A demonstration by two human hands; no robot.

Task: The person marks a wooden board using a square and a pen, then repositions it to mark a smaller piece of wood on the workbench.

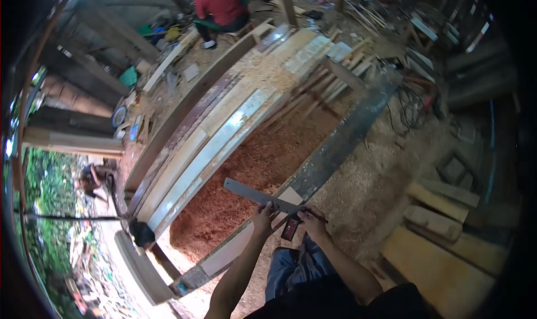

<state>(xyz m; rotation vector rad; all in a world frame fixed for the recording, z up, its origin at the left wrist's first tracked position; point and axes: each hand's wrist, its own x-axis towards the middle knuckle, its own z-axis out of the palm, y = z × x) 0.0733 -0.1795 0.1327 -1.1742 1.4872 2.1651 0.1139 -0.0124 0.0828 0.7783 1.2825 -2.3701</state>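
Note:
A flat metal ruler or square (pixel 249 193) lies slanting across the near edge of a long workbench frame. My left hand (pixel 262 218) is closed on its middle part. At its right end my right hand (pixel 313 221) is closed around a thin dark stick, like a pencil, close to the metal. A pale piece of wood (pixel 290 196) shows just behind the ruler. Below the ruler, between my hands, is a small dark object with a red edge (pixel 290 228); what bears it is hidden.
Long planks (pixel 224 120) lie on the bench's far side, with reddish shavings (pixel 246 165) in the gap. Boards (pixel 436 268) are at the lower right, cables (pixel 408 109) at the right. One person in red (pixel 221 6) sits behind; another person (pixel 92 179) is at the left.

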